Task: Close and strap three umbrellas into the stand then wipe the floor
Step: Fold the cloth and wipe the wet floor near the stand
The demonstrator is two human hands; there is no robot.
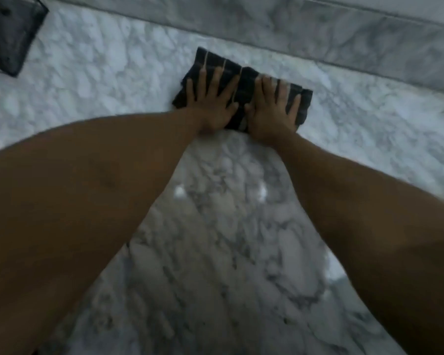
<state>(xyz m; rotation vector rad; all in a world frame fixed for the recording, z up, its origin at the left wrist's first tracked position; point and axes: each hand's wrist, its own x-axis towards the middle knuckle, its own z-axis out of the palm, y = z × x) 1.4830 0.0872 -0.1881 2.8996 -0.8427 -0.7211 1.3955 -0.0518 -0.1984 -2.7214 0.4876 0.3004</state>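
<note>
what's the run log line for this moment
step: wipe floor | left hand: flat on cloth | right hand: flat on cloth

White marble floor with grey veining (215, 252) spreads all around the grip; beyond it runs a grey marble skirting band (318, 32), two small light glints nearer.

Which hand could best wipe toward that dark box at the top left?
Probably the left hand: it presses the cloth's end nearer the box; the right hand lies farther away.
</note>
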